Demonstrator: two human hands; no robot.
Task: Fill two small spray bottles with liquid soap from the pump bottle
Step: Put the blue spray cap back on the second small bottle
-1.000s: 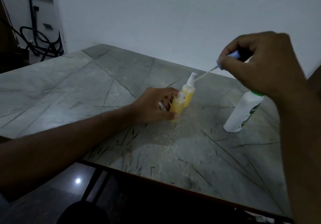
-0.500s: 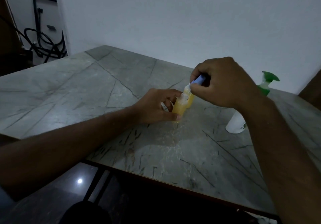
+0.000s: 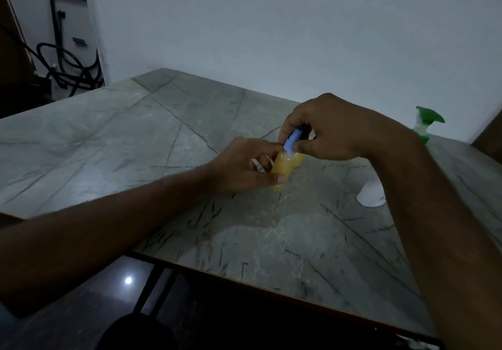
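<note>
A small spray bottle (image 3: 281, 165) full of yellow soap stands on the marble table (image 3: 163, 137). My left hand (image 3: 244, 167) grips its body from the left. My right hand (image 3: 331, 129) pinches a blue spray cap (image 3: 292, 141) and holds it at the bottle's neck. A second small bottle (image 3: 298, 158) of yellow soap stands just behind, mostly hidden by my right hand. The white pump bottle (image 3: 372, 192) with a green pump head (image 3: 427, 118) stands to the right, largely covered by my right forearm.
The table's near edge (image 3: 271, 287) runs diagonally below my arms, with dark floor beneath. A white wall rises behind the table. Black hoses (image 3: 70, 70) hang by the wall at the far left.
My right hand came down from up right with the blue cap and its dip tube. The tube has gone into the near bottle and the cap now sits at its neck.
</note>
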